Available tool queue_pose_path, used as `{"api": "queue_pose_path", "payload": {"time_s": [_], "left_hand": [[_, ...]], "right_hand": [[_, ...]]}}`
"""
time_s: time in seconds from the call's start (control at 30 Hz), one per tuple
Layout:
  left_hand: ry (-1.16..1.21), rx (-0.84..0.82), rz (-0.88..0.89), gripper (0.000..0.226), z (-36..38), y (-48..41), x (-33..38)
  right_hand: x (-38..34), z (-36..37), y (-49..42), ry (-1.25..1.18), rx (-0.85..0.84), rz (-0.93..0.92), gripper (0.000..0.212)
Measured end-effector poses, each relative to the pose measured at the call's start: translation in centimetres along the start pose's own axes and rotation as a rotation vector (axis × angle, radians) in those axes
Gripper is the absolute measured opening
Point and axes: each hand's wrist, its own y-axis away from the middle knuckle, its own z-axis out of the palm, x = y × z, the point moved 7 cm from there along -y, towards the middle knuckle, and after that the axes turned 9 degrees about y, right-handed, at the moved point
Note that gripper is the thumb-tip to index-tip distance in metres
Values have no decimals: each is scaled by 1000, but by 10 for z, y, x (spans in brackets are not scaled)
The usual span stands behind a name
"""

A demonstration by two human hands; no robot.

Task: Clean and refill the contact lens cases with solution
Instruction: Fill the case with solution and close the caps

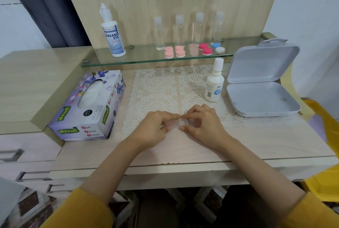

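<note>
Early stage by the look of it. Left hand and right hand both pinch one clear lens case between curled fingertips, low over the near edge of the lace mat; can't tell if its caps are on or off. Small solution bottle stands capped at the mat's right side, Dream Eye bottle on the glass shelf. Coloured cases on that shelf all capped, look untouched. No loose tissue outside the tissue box. Judgement: wiping and refilling mostly still to do
</note>
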Motion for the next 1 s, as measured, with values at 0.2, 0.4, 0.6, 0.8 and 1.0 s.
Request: {"api": "queue_pose_path", "payload": {"time_s": [0.2,0.4,0.6,0.8,1.0], "left_hand": [[-39,204,-113,40,-8,2,-10],[-52,63,-46,36,-2,-1,-9],[-109,259,-129,41,-10,5,-11],[-66,139,-80,37,-2,1,-13],[14,344,-159,35,-8,6,-17]], "right_hand": [[0,-1,0,29,-4,-14,28],[1,0,0,6,20,-17,32],[0,-1,0,16,16,-19,28],[2,-1,1,-2,25,-15,28],[1,-1,0,10,30,-26,28]]}}
